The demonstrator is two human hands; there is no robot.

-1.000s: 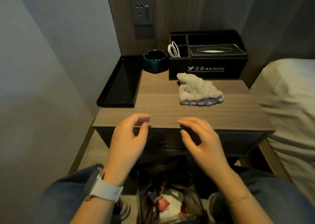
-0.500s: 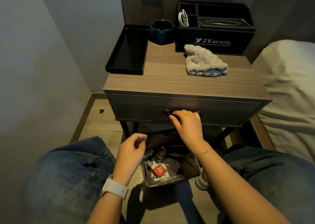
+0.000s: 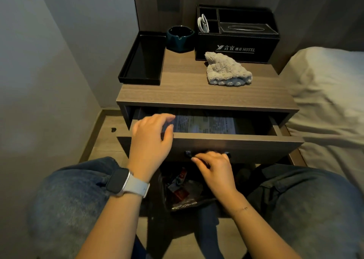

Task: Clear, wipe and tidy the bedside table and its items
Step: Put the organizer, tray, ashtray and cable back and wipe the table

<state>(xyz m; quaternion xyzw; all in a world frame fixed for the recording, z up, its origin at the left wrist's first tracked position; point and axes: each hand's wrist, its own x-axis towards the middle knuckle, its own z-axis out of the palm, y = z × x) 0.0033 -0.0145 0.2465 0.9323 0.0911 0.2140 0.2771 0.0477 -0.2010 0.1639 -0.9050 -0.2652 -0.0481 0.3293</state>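
Observation:
The wooden bedside table (image 3: 177,89) has its drawer (image 3: 256,142) pulled out, with a printed sheet (image 3: 204,125) lying inside. My right hand (image 3: 214,168) grips the drawer handle (image 3: 188,154) from below. My left hand (image 3: 151,138) hovers over the drawer's left front edge, fingers apart, holding nothing. On the tabletop lie a crumpled grey cloth (image 3: 226,71), a black tray (image 3: 143,60), a dark teal ashtray (image 3: 180,38) and a black hotel organiser box (image 3: 236,34) with tissues and a white cable.
A bin with a clear liner and wrappers (image 3: 181,189) stands on the floor under the table, between my knees. The bed (image 3: 325,93) is close on the right. A grey wall (image 3: 49,61) runs along the left.
The drawer, shut before, has been pulled out by my right hand on its handle. My left hand rose from near the bin to the drawer's left front edge.

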